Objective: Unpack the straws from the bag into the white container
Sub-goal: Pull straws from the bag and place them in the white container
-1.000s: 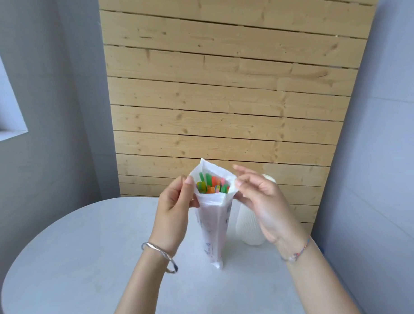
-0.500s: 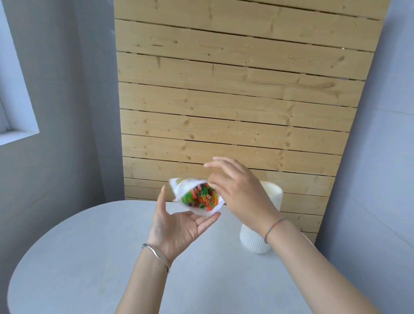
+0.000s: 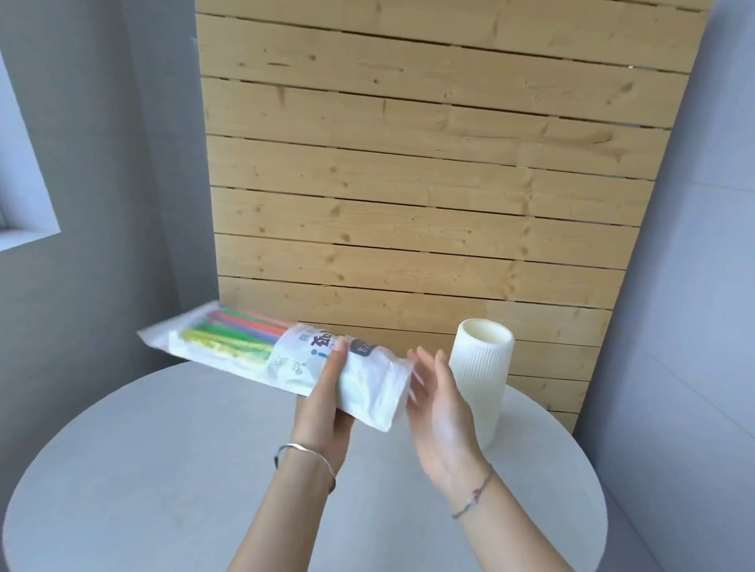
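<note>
A long white plastic bag point(image 3: 293, 363) lies nearly level above the table, its closed end pointing left and its mouth toward the right. Several coloured straws point(image 3: 236, 333) show through its clear left part. My left hand point(image 3: 324, 409) grips the bag from below near the mouth end, thumb on top. My right hand point(image 3: 440, 407) hovers just right of the bag's mouth, fingers spread, palm facing the bag, holding nothing. The white ribbed container point(image 3: 482, 380) stands upright on the table just behind and right of my right hand.
A round grey table point(image 3: 160, 486) fills the lower view. A wooden slat panel point(image 3: 406, 178) leans behind it, with grey walls on both sides and a window sill point(image 3: 14, 238) at the left.
The bag went from upright on the table to lying nearly level in my left hand, mouth toward the right. My right hand let go of its rim and moved to its right end.
</note>
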The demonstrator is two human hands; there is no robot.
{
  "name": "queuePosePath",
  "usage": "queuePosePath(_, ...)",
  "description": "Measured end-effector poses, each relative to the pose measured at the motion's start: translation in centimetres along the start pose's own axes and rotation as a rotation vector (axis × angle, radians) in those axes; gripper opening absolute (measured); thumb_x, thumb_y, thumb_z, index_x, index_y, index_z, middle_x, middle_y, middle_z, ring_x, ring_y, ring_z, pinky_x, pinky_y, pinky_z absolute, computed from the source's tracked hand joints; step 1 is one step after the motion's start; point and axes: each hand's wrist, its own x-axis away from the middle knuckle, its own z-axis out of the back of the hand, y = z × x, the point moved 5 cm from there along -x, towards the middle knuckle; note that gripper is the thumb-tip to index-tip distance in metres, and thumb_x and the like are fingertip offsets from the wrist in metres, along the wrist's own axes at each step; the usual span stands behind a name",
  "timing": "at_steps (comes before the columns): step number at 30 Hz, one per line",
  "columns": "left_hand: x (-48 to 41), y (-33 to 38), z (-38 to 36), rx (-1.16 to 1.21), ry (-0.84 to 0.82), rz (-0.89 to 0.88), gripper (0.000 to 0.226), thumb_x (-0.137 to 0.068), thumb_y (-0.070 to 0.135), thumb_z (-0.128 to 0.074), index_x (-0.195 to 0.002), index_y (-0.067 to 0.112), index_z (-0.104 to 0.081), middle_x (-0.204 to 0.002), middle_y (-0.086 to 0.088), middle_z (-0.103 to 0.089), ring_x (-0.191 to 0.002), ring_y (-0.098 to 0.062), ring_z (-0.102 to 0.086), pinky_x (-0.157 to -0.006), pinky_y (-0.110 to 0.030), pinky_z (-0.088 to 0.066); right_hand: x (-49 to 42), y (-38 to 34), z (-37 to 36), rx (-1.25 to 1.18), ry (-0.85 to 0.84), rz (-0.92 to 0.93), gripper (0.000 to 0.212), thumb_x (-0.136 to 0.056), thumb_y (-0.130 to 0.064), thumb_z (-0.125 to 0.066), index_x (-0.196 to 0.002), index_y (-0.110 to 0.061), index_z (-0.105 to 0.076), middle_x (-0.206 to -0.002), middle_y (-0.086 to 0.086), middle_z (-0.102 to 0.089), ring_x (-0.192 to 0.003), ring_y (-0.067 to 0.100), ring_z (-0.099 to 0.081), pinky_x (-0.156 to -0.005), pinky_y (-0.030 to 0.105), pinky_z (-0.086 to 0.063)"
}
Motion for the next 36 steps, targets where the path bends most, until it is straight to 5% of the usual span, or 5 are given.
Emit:
queuePosePath(8, 0.4, -1.6, -1.6, -0.347, 0.02, -0.258, 0.034, -0.065, 0.023, -0.086, -0.096, 0.022, -0.072, -0.093, 0.005, -0.078, -0.089, -0.01, -0.073, -0.066, -0.016, -0.055, -1.1, 3.3, 2.1, -0.433, 0.069, -0.349, 0.046, -0.097, -0.043, -0.036, -0.098, -0.018, -0.074, -0.096, 0.015, -0.074, -0.081, 0.031, -0.072, -0.07, 0.038, -0.05)
queuePosePath(14, 0.2, -2.1, -2.3, -0.29, -0.029, -0.202, 0.055, -0.063, 0.038, -0.081, -0.113, 0.019, -0.067, -0.108, -0.003, -0.075, -0.104, -0.019, -0.07, -0.089, -0.033, -0.056, -2.1, 4.0, 1.8, -0.431, -0.028, -0.349, 0.037, -0.089, -0.035, -0.055, -0.108, -0.006, -0.07, -0.105, 0.018, -0.073, -0.085, 0.032, -0.073, -0.063, 0.037, -0.059)
queuePosePath(20, -0.4, -2.7, -0.9, -0.035, 0.072, -0.028, 0.056, -0.08, 0.035, -0.072, -0.126, 0.005, -0.061, -0.125, -0.019, -0.065, -0.116, -0.032, -0.063, -0.103, -0.051, -0.046, -3.3, 2.6, 3.1, 0.167, -0.019, -0.014, 0.039, -0.094, -0.043, -0.048, -0.127, -0.023, -0.054, -0.125, 0.001, -0.063, -0.112, 0.019, -0.062, -0.098, 0.038, -0.049)
queuePosePath(31, -0.2, -3.8, -1.7, 0.231, -0.029, 0.095, 0.063, -0.091, 0.046, -0.054, -0.131, -0.003, -0.053, -0.127, -0.024, -0.063, -0.111, -0.034, -0.065, -0.085, -0.041, -0.056, -2.4, -2.9, 3.6, 0.659, 0.07, 0.562, 0.015, -0.093, -0.021, -0.055, -0.078, -0.02, -0.052, -0.062, -0.003, -0.052, -0.056, 0.005, -0.046, -0.058, 0.016, -0.038)
queuePosePath(36, -1.0, -3.4, -1.0, 0.429, -0.045, 0.058, 0.044, -0.098, 0.028, -0.044, -0.086, 0.0, -0.076, -0.091, -0.021, -0.076, -0.078, -0.028, -0.076, -0.059, -0.032, -0.059, -1.5, -6.6, 4.7, 0.642, 0.187, 0.724, 0.016, -0.094, -0.018, -0.054, -0.078, -0.021, -0.053, -0.06, 0.001, -0.047, -0.055, 0.014, -0.04, -0.055, 0.027, -0.035)
